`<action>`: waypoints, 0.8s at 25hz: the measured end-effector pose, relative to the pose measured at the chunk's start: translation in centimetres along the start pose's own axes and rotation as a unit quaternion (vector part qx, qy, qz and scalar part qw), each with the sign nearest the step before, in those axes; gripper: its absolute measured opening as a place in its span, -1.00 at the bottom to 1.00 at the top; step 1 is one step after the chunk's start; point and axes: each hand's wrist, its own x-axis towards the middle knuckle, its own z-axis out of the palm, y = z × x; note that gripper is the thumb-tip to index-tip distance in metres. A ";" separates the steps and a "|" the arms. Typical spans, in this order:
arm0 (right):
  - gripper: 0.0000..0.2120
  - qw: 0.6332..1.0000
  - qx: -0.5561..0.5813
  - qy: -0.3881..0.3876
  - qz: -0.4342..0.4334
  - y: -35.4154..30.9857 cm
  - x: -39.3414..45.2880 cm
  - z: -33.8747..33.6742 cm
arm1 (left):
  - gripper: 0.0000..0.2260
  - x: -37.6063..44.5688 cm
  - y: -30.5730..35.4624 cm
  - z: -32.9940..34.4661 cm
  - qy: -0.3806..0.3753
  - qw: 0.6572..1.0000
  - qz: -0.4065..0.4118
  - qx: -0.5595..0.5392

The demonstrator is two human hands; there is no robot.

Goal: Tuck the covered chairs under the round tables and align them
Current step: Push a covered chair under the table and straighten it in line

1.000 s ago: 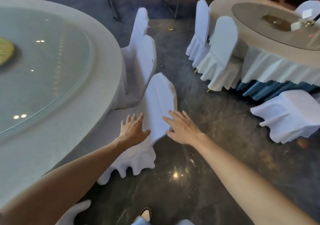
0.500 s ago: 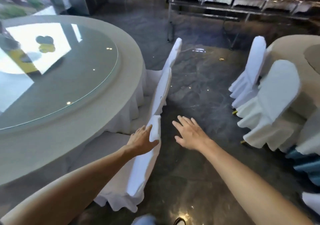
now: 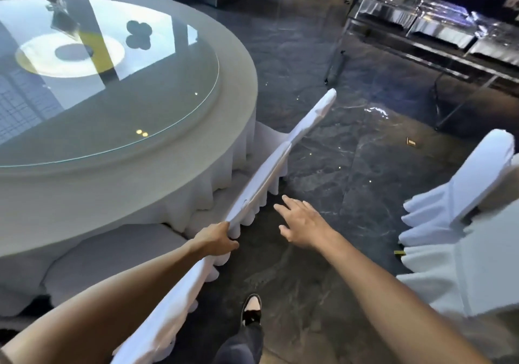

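Note:
A big round table point(image 3: 157, 184) with a cream cloth and a glass turntable fills the left. White-covered chairs stand along its right edge, seen edge-on. My left hand point(image 3: 216, 240) rests on the top of the nearest chair back point(image 3: 179, 299), fingers curled on the cloth. Beyond it stand a second chair point(image 3: 258, 186) and a third chair point(image 3: 314, 116), lined up one behind the other. My right hand point(image 3: 300, 226) hovers open over the floor, just right of the second chair, touching nothing.
More white-covered chairs point(image 3: 460, 195) stand at the right edge by another table. A metal buffet stand point(image 3: 438, 35) with steel dishes runs along the back right. Dark marble floor point(image 3: 351, 167) lies between the tables. My shoe point(image 3: 251, 307) shows below.
The view has swung left and up along the chair row. My left hand has gone from flat on the chair back to gripping its top edge; my right hand has come off the chair.

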 end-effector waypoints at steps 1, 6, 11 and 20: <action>-0.42 1.000 -0.004 -0.018 -0.006 1.6 1.4 -0.4 | -0.55 1.8 0.7 -0.6 -0.023 1.000 -0.015 0.012; -0.43 0.999 -0.018 -0.048 -0.015 11.4 9.4 -4.5 | -0.50 9.0 6.1 -5.8 0.003 0.998 -0.021 -0.064; -0.40 0.999 -0.019 -0.048 -0.013 19.0 17.0 -8.3 | -0.31 15.0 11.7 -11.0 0.050 0.991 0.026 -0.120; -0.36 0.977 -0.180 -0.009 -0.116 31.3 33.0 -9.5 | -0.44 25.9 18.3 -11.9 0.078 0.982 -0.058 -0.161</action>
